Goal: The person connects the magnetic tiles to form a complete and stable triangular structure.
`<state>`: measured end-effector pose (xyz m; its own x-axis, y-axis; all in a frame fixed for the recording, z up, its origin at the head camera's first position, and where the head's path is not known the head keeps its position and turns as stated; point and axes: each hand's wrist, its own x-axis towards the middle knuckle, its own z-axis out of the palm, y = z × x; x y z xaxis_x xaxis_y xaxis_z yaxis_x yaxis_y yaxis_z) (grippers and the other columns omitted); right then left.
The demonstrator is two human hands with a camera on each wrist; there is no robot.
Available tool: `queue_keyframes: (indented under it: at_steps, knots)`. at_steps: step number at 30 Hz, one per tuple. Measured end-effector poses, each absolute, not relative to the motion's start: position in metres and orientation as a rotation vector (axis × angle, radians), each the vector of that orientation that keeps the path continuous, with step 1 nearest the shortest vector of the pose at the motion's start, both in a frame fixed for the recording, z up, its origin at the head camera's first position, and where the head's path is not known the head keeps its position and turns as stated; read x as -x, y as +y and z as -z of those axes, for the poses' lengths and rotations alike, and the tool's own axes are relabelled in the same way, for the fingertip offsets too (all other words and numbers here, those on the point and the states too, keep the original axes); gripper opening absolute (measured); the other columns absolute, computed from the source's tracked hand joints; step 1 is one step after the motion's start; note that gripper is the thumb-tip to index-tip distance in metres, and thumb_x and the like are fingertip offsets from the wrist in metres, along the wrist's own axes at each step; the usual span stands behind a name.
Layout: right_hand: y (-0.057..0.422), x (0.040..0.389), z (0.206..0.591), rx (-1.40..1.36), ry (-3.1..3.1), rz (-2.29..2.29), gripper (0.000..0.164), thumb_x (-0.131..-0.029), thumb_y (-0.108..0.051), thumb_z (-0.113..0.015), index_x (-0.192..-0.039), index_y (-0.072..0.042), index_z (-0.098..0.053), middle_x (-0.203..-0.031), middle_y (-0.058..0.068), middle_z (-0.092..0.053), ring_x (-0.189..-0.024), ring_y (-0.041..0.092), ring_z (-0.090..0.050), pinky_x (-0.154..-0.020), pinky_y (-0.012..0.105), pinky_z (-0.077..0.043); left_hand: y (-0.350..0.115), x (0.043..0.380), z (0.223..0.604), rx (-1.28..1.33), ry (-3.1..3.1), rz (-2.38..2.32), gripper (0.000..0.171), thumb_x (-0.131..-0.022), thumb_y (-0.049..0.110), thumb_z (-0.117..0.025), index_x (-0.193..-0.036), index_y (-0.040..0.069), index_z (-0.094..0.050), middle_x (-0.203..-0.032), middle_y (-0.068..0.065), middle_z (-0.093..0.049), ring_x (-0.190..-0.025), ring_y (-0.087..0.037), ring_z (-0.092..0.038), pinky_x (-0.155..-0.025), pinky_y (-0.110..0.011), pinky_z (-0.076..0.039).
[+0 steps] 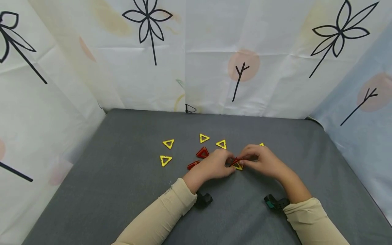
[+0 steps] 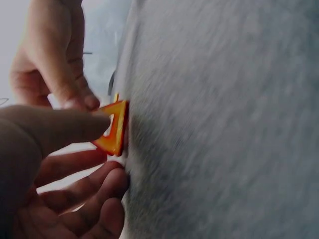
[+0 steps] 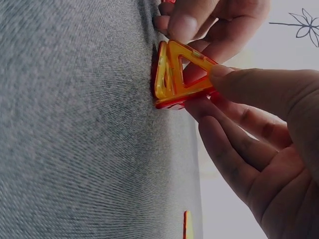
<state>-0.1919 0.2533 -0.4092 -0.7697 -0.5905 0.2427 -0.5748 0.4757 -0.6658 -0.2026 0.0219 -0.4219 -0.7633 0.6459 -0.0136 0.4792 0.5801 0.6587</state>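
Small triangular magnetic tiles are joined at their edges between my two hands, low over the grey surface. My left hand (image 1: pixel 213 164) pinches them from the left, its thumb across a yellow-orange tile (image 2: pixel 117 137). From the right, my right hand (image 1: pixel 265 162) grips the same cluster between thumb and fingers. In the right wrist view a yellow tile (image 3: pixel 174 74) stands tilted, with a red tile (image 3: pixel 172 104) along its lower edge. The head view shows a red tile (image 1: pixel 235 161) above a yellow tile (image 1: pixel 238 167), partly hidden by fingers.
Two red tiles (image 1: pixel 202 152) lie beside my left hand, one partly covered by it. Yellow triangle tiles (image 1: pixel 165 160) are scattered left and behind; another yellow tile (image 1: pixel 261 144) shows behind my right hand. Patterned fabric (image 1: pixel 208 68) closes off the back and sides.
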Motion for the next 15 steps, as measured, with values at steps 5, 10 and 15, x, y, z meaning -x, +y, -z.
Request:
queue_keyframes:
  at_steps: [5, 10, 15]
  knots:
    - [0.2527, 0.1925, 0.4076, 1.024, 2.664, 1.19, 0.018, -0.093, 0.005, -0.078, -0.106, -0.008, -0.081, -0.104, 0.005, -0.075, -0.09, 0.021, -0.073, -0.077, 0.029, -0.061, 0.0182, 0.2056, 0.4186, -0.994, 2.515, -0.915, 0.038, -0.101, 0.019, -0.074, -0.137, 0.009, -0.07, -0.116, -0.004, -0.076, -0.09, -0.008, -0.066, -0.082, -0.024, -0.055]
    - [0.2524, 0.1921, 0.4066, 1.011, 2.645, 1.17, 0.018, -0.094, 0.004, -0.076, -0.105, -0.008, -0.081, -0.105, 0.006, -0.075, -0.092, 0.023, -0.073, -0.079, 0.03, -0.061, 0.0182, 0.2065, 0.4192, -1.004, 2.511, -0.893, 0.039, -0.101, 0.019, -0.074, -0.139, 0.011, -0.068, -0.117, -0.003, -0.075, -0.089, -0.006, -0.065, -0.082, -0.024, -0.055]
    - [0.2529, 0.191, 0.4059, 1.01, 2.61, 1.158, 0.017, -0.095, 0.004, -0.075, -0.107, -0.007, -0.08, -0.107, 0.006, -0.075, -0.094, 0.025, -0.073, -0.08, 0.032, -0.061, 0.0176, 0.2071, 0.4213, -1.013, 2.504, -0.874, 0.043, -0.101, 0.02, -0.074, -0.143, 0.012, -0.066, -0.116, -0.002, -0.074, -0.088, -0.006, -0.064, -0.081, -0.024, -0.054]
